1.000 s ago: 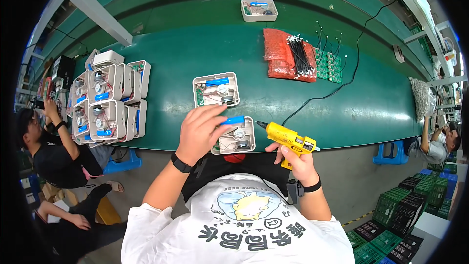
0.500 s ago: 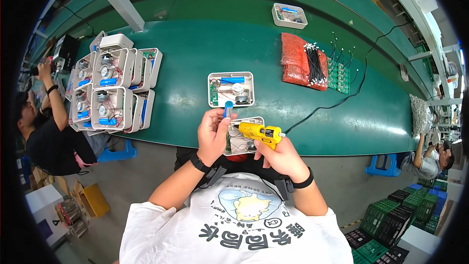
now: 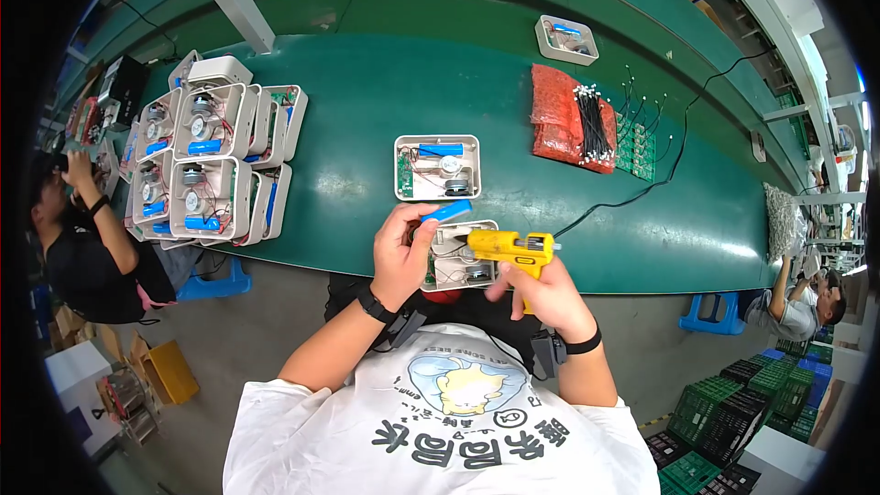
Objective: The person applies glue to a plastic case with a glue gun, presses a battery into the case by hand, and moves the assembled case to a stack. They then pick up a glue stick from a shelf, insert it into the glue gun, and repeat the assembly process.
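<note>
Between the fingers of my left hand (image 3: 403, 252) is a blue cylindrical battery (image 3: 448, 212), tilted with its far end up to the right. My right hand (image 3: 543, 295) grips a yellow glue gun (image 3: 507, 248), its nozzle pointing left over an open white housing (image 3: 446, 273) at the table's near edge. That housing holds a round metal part and wires, partly hidden by my hands and the gun. Just beyond lies a second white housing (image 3: 401, 168) with a blue battery, a green circuit board, a white disc and a dark round part inside.
Stacked white housings (image 3: 240, 185) with batteries and wires stand at the left of the green table (image 3: 353, 110). To the right are a red bubble-wrap pouch (image 3: 555, 115), black cables (image 3: 596, 128) and circuit boards (image 3: 636, 148). A black cord (image 3: 623, 201) crosses there. One housing (image 3: 566, 40) sits farther back. People sit at both sides.
The battery in my left hand has turned from nearly upright to lying slantwise toward the right. My right hand has moved slightly right with the glue gun.
</note>
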`<state>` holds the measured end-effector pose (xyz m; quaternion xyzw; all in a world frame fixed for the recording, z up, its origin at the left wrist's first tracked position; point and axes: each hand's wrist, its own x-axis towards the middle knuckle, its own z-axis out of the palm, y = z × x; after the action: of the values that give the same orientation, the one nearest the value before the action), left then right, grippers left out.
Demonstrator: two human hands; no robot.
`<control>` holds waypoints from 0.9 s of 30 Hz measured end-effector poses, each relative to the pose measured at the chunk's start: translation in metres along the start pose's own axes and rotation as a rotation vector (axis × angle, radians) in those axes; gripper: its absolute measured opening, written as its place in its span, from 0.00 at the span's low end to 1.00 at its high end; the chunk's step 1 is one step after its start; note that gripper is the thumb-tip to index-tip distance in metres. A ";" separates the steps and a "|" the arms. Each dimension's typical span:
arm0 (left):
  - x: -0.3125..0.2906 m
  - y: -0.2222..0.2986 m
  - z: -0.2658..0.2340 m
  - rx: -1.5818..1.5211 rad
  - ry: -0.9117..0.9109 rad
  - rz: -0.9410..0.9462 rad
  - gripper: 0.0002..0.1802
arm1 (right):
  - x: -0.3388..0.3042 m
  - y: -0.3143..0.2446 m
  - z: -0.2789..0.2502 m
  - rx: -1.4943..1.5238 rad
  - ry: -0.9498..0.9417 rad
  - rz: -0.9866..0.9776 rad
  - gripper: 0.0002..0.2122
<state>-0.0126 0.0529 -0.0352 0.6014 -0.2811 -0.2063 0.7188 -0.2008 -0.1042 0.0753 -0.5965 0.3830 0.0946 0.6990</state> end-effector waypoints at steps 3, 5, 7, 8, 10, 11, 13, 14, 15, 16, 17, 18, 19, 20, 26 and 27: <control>0.007 0.018 -0.004 0.277 -0.031 0.120 0.10 | -0.006 0.017 -0.012 0.058 0.115 -0.194 0.13; 0.011 0.031 -0.004 0.448 -0.057 0.292 0.11 | -0.008 0.022 -0.019 0.071 0.126 -0.176 0.13; 0.010 0.032 -0.003 0.534 -0.074 0.378 0.12 | -0.010 0.027 -0.023 0.094 0.146 -0.143 0.13; 0.009 0.031 -0.002 0.534 -0.070 0.379 0.12 | -0.010 0.029 -0.023 0.097 0.148 -0.143 0.13; 0.008 0.029 0.000 0.535 -0.061 0.381 0.13 | -0.007 0.032 -0.019 0.091 0.168 -0.124 0.13; 0.008 0.029 0.000 0.536 -0.065 0.382 0.13 | -0.007 0.033 -0.018 0.090 0.179 -0.116 0.13; 0.007 0.029 0.000 0.539 -0.070 0.373 0.13 | -0.008 0.033 -0.015 0.072 0.193 -0.122 0.13; 0.007 0.029 -0.001 0.542 -0.069 0.367 0.13 | -0.007 0.032 -0.013 0.050 0.204 -0.126 0.13; 0.007 0.028 -0.002 0.544 -0.068 0.368 0.13 | -0.008 0.031 -0.012 0.027 0.216 -0.130 0.12; 0.007 0.028 -0.002 0.549 -0.074 0.376 0.13 | -0.009 0.030 -0.011 0.028 0.214 -0.131 0.12; 0.007 0.027 -0.002 0.554 -0.078 0.385 0.14 | -0.011 0.029 -0.010 0.013 0.223 -0.132 0.12; 0.007 0.027 -0.002 0.559 -0.083 0.394 0.14 | -0.012 0.027 -0.009 -0.002 0.232 -0.132 0.12; 0.007 0.027 -0.003 0.560 -0.083 0.396 0.14 | -0.013 0.026 -0.009 -0.017 0.242 -0.132 0.12; 0.007 0.028 -0.003 0.571 -0.091 0.395 0.14 | -0.014 0.026 -0.009 -0.015 0.242 -0.133 0.12; 0.010 0.031 -0.001 0.635 -0.132 0.424 0.14 | -0.018 0.026 -0.012 -0.007 0.201 -0.136 0.12; 0.010 0.032 -0.001 0.636 -0.133 0.426 0.14 | -0.019 0.026 -0.012 -0.002 0.196 -0.139 0.12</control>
<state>-0.0055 0.0530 -0.0023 0.7078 -0.4957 0.0063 0.5033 -0.2341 -0.1020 0.0674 -0.6288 0.4071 -0.0127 0.6624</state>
